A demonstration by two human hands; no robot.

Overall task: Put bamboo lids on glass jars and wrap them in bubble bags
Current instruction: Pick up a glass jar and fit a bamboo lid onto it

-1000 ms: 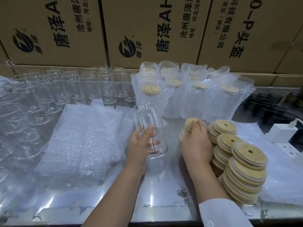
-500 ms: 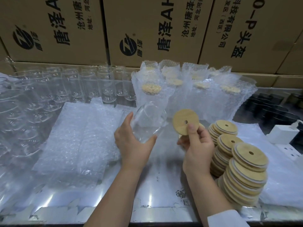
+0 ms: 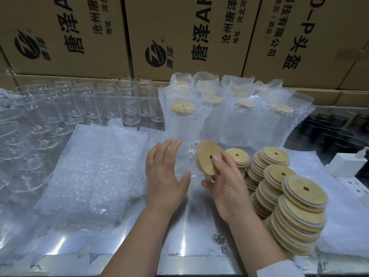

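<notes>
Cardboard cartons point(image 3: 189, 27) walled off the back of the shiny tabletop point(image 3: 179, 246). They were printed "唐泽" beside a round black logo and "沧州" in smaller type, with "头盔" on the right-hand one, and their tops were cut off. The glass jar point(image 3: 186, 156) was so clear I could barely trace it. It lay tipped sideways in the left hand point(image 3: 163, 182), whose grip curved round it, fingers behind and thumb in front. The right hand point(image 3: 227, 188) had a bamboo lid point(image 3: 206, 154) in a forefinger-and-thumb grip at the jar's mouth; whether it was seated, I couldn't tell. Stacks of lids point(image 3: 295, 212) stood just beside.
</notes>
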